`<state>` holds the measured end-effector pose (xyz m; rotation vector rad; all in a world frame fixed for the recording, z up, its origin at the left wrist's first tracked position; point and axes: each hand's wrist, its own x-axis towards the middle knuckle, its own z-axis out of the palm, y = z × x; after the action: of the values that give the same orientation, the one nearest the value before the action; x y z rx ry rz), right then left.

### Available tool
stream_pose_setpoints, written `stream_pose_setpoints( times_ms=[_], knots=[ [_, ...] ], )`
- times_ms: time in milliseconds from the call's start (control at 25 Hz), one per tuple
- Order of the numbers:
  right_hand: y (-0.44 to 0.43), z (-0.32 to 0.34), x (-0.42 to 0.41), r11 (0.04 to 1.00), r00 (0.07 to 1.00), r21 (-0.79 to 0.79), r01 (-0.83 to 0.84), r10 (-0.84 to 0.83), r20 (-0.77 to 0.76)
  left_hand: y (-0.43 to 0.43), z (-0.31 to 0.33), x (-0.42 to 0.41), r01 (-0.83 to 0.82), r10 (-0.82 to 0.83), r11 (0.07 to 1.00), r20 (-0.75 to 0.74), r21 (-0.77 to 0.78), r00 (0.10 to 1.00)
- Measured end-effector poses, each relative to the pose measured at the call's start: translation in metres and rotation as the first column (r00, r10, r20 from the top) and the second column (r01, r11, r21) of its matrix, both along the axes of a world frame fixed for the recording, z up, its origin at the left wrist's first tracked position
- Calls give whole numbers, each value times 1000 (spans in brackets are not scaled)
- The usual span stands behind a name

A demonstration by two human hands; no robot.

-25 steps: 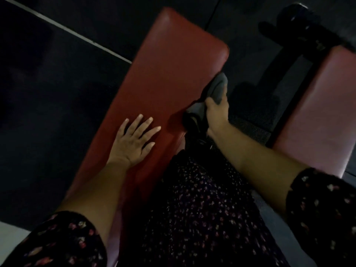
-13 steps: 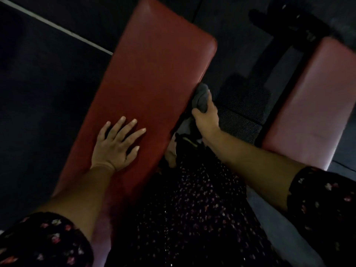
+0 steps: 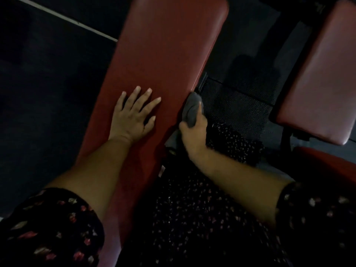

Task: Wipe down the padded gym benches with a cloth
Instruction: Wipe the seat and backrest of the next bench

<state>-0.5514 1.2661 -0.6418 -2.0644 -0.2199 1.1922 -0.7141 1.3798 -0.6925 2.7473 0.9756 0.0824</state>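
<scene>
Cloth [image 3: 190, 110], grey and soft, is bunched in our right hand [image 3: 193, 135], whose fingers curl round it and press it against the right side edge of the bench [image 3: 163, 54]. The bench pad runs long and narrow away from us, slanting up and to the right. We judge the unwiped length of that edge lies ahead of the cloth along this axis, and the right hand is the nearer one to it. Our left hand [image 3: 133, 118] rests flat on top of the pad just left of the cloth, fingers straight and spread, holding nothing. The pad looks like smooth dark red vinyl with a faint grain and rounded corners. A second bench [image 3: 323, 78], paler red with a dull sheen, stands well apart to the right. Between the two lies a dark perforated plate [image 3: 231, 105].
</scene>
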Motion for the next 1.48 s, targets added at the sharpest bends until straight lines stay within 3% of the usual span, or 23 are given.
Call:
stream_pose_setpoints(
  times_ms=[80, 160, 320, 480, 560, 640, 800, 960, 1200, 1360, 1480],
  knots=[
    [8, -7, 25, 984, 976, 17, 178, -174, -128, -9, 7, -2, -63, 62, 998, -37, -24, 997],
    [17, -10, 44, 977, 956, 2, 212, -207, -208, -29, 12, -11, -144, 139, 988, -79, -60, 987],
    [6, 1, -2, 988, 988, 8, 151, -151, -26, -74, 15, -49, -134, 119, 986, -141, -100, 983],
    [-55, 20, -81, 982, 991, -151, -111, 122, 61, -105, 10, -95, -83, 76, 995, -121, -55, 990],
    [-86, 24, -106, 894, 924, -286, -344, 376, 65, -111, 3, -109, -43, 44, 999, -67, 12, 997],
    [-92, 18, -96, 862, 894, -298, -409, 444, 57, -115, -1, -115, -49, 47, 993, 15, 109, 999],
    [-75, -2, -40, 947, 954, -138, -291, 298, 30, -123, -4, -115, -121, 111, 984, 84, 131, 990],
    [-71, 13, -82, 984, 993, -138, -117, 117, -7, -121, -6, -117, -126, 114, 983, 94, 131, 989],
    [-118, 34, -159, 922, 968, -297, -250, 248, -44, -126, -6, -127, -130, 110, 986, 179, 100, 978],
    [-98, 12, -117, 964, 989, -241, -116, 89, -120, -157, 5, -149, -148, 142, 988, 129, 44, 982],
    [-94, 2, -74, 967, 986, -194, -164, 152, -74, -179, 8, -180, -89, 90, 996, 70, -15, 993]
  ],
)
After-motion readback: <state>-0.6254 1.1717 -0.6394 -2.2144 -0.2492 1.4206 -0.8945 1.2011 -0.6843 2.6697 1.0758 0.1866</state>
